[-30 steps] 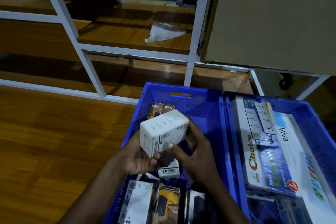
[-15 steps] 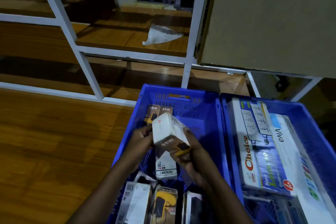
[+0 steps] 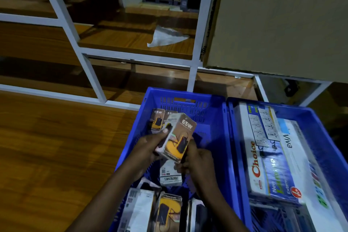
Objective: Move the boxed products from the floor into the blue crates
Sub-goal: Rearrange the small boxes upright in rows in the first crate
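Two blue crates sit side by side: the left crate and the right crate. Two hands hold one 65W box over the left crate. Two more 65W boxes stand at its far wall. One white box lies in its middle, and three boxes show at its near end. The right crate holds two long boxes; any others there are too blurred to count. One large carton stands at far right, and one crumpled white sheet lies on the shelf.
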Demonstrator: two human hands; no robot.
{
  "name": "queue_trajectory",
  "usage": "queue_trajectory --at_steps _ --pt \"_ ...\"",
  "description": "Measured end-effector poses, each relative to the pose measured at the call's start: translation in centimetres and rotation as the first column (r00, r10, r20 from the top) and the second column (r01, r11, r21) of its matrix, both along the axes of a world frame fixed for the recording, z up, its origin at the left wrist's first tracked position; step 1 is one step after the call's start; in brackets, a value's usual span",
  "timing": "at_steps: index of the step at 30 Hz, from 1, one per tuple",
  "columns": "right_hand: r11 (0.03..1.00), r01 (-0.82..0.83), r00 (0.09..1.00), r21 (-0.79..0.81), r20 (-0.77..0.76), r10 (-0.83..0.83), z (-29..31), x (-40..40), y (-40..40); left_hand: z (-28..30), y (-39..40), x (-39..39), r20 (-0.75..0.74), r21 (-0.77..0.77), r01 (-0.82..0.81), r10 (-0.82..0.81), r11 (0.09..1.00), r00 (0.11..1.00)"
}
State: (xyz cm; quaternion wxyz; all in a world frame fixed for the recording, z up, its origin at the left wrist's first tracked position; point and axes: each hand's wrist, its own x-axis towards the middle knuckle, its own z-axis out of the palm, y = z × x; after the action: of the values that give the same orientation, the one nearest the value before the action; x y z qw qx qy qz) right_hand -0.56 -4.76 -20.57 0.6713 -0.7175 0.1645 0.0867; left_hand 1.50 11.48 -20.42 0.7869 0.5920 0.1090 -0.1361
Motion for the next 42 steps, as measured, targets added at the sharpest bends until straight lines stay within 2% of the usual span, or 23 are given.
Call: queue_trajectory --at_steps 3,5,7,9,13,15,18,20,23,24,26,29,32,35,40,42 --pt "0.991 0.008 0.968 -0.131 0.25 0.025 0.3 -0.5 -0.2 -0.4 0.0 0.0 -0.087 -0.038 -0.008 0.005 0.999 0.996" --pt "0.995 -0.069 0.945 -0.068 0.316 0.087 0.7 -0.7 0.0 -0.5 0.0 0.0 -0.111 -0.053 0.028 -0.034 0.998 0.993" --pt "0.99 -0.141 0.956 0.026 0.263 0.13 0.8 -0.7 0.2 -0.8 -0.2 -0.2 -0.112 -0.031 0.094 -0.097 0.995 0.989" --pt "0.981 -0.145 0.979 0.129 0.162 0.124 0.5 -0.2 0.0 -1.0 -0.5 -0.3 -0.113 0.064 0.147 -0.139 0.987 0.984" --pt "0.939 -0.001 0.991 0.343 -0.124 0.046 -0.2 1.5 -1.3 -2.3 -1.2 -0.1 -0.127 0.267 0.135 -0.104 0.954 0.986" --pt "0.928 0.063 0.984 0.367 -0.18 0.005 -1.1 2.4 -1.4 -3.0 -1.5 0.2 -0.147 0.321 0.122 -0.078 0.939 0.986" --pt "0.954 0.178 0.977 0.242 -0.158 -0.143 -2.3 4.7 -1.3 -4.6 -1.3 0.7 -0.095 0.479 0.106 -0.068 0.872 0.993" --pt "0.979 0.17 0.977 0.11 -0.151 -0.153 -2.7 7.0 -1.7 -5.8 -1.1 0.7 -0.017 0.661 0.12 -0.146 0.741 0.989" --pt "0.983 0.173 0.979 -0.055 -0.097 -0.177 -3.2 10.2 -2.0 -6.2 -1.0 0.5 0.03 0.816 0.094 -0.205 0.571 0.978" --pt "0.974 0.207 0.977 -0.091 -0.032 -0.211 -3.6 11.1 -1.8 -6.1 -0.9 0.5 0.011 0.858 0.101 -0.215 0.503 0.977" --pt "0.958 0.271 0.962 -0.095 0.008 -0.271 -4.1 12.2 -0.8 -6.5 -0.8 0.3 -0.059 0.886 0.153 -0.22 0.439 0.974" --pt "0.952 0.293 0.953 -0.089 -0.052 -0.298 -5.7 13.3 0.1 -7.5 -0.6 0.1 -0.139 0.893 0.208 -0.196 0.4 0.971" --pt "0.961 0.242 0.962 -0.132 -0.093 -0.255 -7.1 13.7 0.6 -7.8 -0.5 -0.1 -0.172 0.876 0.237 -0.186 0.42 0.967" --pt "0.972 0.141 0.982 -0.19 -0.099 -0.162 -8.3 14.2 1.1 -7.7 -0.5 -0.1 -0.175 0.842 0.238 -0.171 0.483 0.97" --pt "0.928 -0.026 0.989 -0.371 -0.142 -0.029 -9.0 15.6 0.5 -7.7 -0.1 0.1 -0.233 0.835 0.292 -0.182 0.467 0.955" --pt "0.916 -0.086 0.984 -0.391 -0.177 0.016 -8.4 15.9 0.0 -8.0 0.0 0.1 -0.249 0.819 0.302 -0.171 0.487 0.953"
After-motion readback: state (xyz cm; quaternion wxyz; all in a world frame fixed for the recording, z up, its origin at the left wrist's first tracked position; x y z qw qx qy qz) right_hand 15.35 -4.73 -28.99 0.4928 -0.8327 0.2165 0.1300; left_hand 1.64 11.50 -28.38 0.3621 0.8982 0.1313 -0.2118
